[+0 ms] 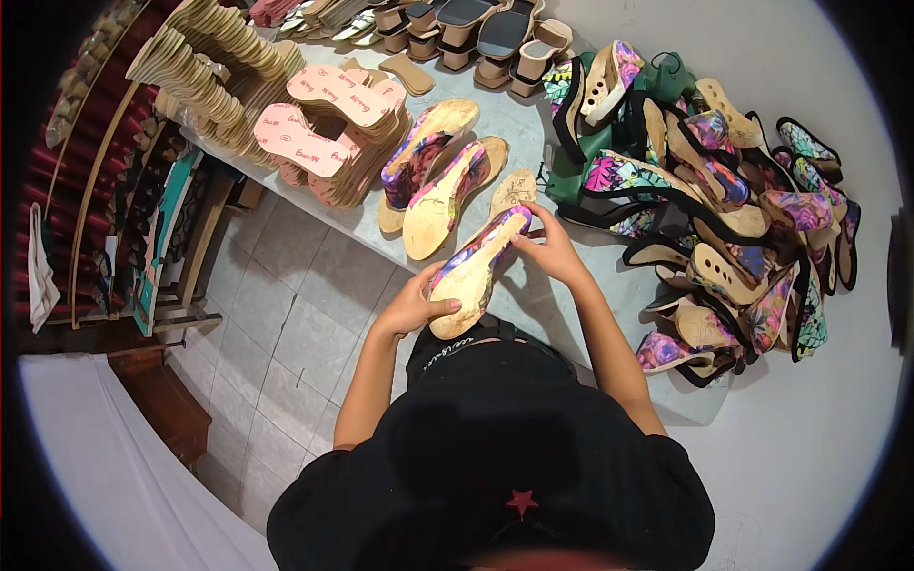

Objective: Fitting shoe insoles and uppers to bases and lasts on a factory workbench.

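Note:
A floral shoe upper on a tan insole (473,271) is held in front of my body, its tan underside turned up. My left hand (416,305) grips its near end, with the thumb lying on the underside. At the far end my right hand (550,249) pinches the floral edge between thumb and fingers. Just beyond the held piece, a loose tan sole (515,189) lies on the table. Two similar floral uppers, a nearer one (430,217) and a farther one (447,122), rest to the left of that sole.
On the grey table (533,295), a large heap of floral shoe uppers (733,205) spreads at the right. Stacked insoles with pink printed tops (314,143) and tall piles of tan soles (186,86) stand at the left. Block-heeled soles (505,38) line the back. A rack (157,238) stands far left.

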Demonstrator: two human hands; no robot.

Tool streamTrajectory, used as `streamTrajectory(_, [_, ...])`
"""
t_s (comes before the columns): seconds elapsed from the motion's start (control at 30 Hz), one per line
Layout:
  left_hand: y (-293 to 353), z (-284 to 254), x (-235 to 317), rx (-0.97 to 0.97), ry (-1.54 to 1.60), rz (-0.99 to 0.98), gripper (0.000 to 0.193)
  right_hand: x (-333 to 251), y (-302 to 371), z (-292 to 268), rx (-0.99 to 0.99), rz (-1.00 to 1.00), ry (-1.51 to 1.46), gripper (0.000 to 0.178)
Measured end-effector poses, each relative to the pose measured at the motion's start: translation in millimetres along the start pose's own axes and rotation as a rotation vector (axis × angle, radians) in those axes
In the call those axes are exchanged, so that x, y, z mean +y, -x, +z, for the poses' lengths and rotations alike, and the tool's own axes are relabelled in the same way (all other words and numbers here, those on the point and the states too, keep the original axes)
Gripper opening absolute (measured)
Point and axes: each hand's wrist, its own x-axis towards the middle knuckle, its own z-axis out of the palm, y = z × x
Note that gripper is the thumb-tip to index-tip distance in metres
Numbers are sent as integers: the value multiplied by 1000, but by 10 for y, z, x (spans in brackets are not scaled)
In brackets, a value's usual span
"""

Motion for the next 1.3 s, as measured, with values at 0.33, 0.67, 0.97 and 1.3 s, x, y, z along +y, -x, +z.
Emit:
streamTrajectory(0.33, [-116, -13, -192, 191, 170, -41, 48, 58, -77, 58, 60, 45, -40, 60])
streamTrajectory(0.67, [-300, 185, -462, 355, 80, 28, 44, 313, -75, 346, 192, 309, 272, 81])
streamTrajectory(0.97, [-514, 131, -675, 62, 269, 138, 67, 142, -169, 308, 37, 794, -547, 64])
streamTrajectory(1.3, [-502, 243, -839, -298, 114, -88, 73, -56, -207, -81, -269, 502, -46, 70])
